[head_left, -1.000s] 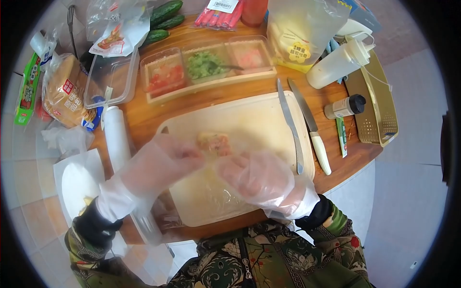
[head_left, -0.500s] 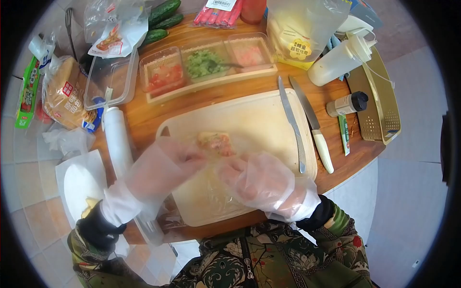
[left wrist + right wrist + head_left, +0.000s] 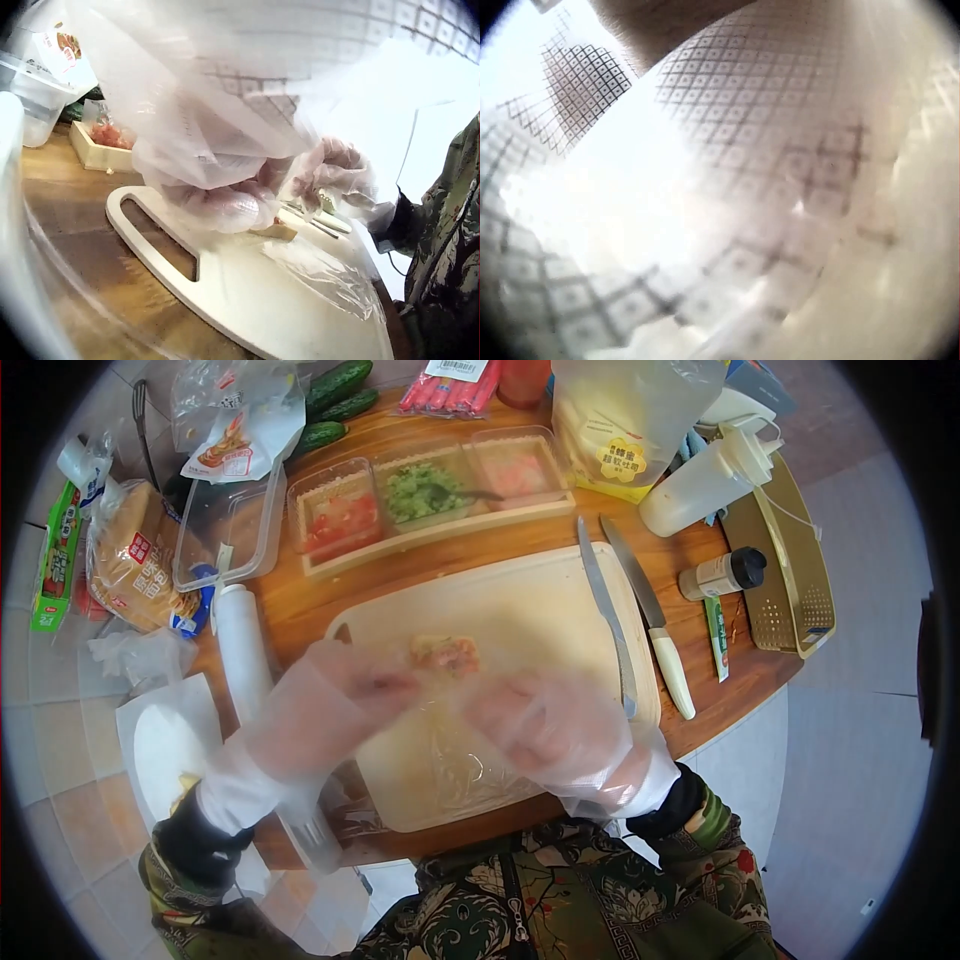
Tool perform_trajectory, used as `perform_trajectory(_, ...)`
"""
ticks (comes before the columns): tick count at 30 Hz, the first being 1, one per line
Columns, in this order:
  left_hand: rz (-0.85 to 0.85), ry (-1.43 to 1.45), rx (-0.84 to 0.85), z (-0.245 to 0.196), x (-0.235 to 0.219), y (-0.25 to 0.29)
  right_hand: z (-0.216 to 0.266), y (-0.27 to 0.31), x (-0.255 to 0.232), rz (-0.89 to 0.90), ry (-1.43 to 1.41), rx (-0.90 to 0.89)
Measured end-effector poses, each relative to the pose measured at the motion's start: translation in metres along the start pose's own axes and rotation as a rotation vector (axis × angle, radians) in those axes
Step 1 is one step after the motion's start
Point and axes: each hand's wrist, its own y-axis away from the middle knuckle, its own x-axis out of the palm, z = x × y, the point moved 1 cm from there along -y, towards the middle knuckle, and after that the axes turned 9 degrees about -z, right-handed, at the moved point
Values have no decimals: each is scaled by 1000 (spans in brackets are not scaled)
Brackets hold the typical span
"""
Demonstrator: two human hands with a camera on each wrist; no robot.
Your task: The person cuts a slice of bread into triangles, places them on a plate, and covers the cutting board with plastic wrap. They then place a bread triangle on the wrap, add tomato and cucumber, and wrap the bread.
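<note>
Both hands wear clear plastic gloves and hover over a cream cutting board (image 3: pixel 540 600). Between their fingertips lies a small piece of food with pink filling (image 3: pixel 445 655), resting on a sheet of cling film (image 3: pixel 445 765) that spreads towards me. My left hand (image 3: pixel 345 695) has curled fingers (image 3: pixel 225 208) at the food's left side and seems to pinch the film. On the food's right, my right hand (image 3: pixel 540 722), fingers bunched (image 3: pixel 330 176), also seems to pinch the film. The food shows as a tan wedge (image 3: pixel 277 231) in the left wrist view. Glove plastic fills the right wrist view.
Two knives (image 3: pixel 610 625) lie on the board's right edge. A cling film roll (image 3: pixel 240 650) lies left of it, a wooden tray (image 3: pixel 430 530) of chopped fillings behind. A bread bag (image 3: pixel 135 555), a squeeze bottle (image 3: pixel 700 485), a spice jar (image 3: pixel 720 573) and a yellow basket (image 3: pixel 790 570) ring the table.
My right hand has shifted slightly right and is motion-blurred now. My left hand stays by the food, which has not moved.
</note>
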Motion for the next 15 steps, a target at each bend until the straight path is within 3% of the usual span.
perform_trajectory(4,-14,105,-82,-5,-8,0,-1,-2,-7,-76,-134,160)
perform_trajectory(6,-18,132,-83,-4,-9,-1,-4,-8,-15,202,-441,548)
perform_trajectory(7,-20,159,-84,-4,-10,-2,-6,-7,-14,203,-441,547)
perform_trajectory(9,-13,133,-115,-7,-15,-4,-11,-6,-11,-53,-415,395)
perform_trajectory(13,-27,186,-167,-13,-24,-11,-13,-16,-20,-72,-426,430)
perform_trajectory(15,-50,209,-155,-13,-24,-13,-14,-18,-24,8,-409,588)
